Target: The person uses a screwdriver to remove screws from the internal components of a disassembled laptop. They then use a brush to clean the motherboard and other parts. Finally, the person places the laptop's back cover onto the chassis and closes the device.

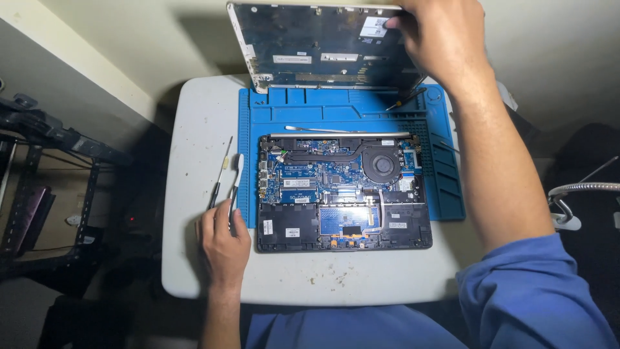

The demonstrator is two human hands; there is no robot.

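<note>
With the opened laptop (344, 194) lying bare on the blue mat (445, 187) mid-table, my right hand (439, 39) grips its removed bottom cover (323, 45), propped at the table's far edge, while my left hand (223, 242) seems clenched on a spudger (236, 174) near the left edge; next, park the cover steadily.

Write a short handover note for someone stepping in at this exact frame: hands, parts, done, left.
Left hand: resting on the white table, gripping two thin tools.
Right hand: holding the removed bottom cover tilted up at the table's far edge.
Opened laptop: lies on the blue mat, board and fan exposed.
Done: cover off.
Left: cover not yet set down; internals appear untouched.
</note>
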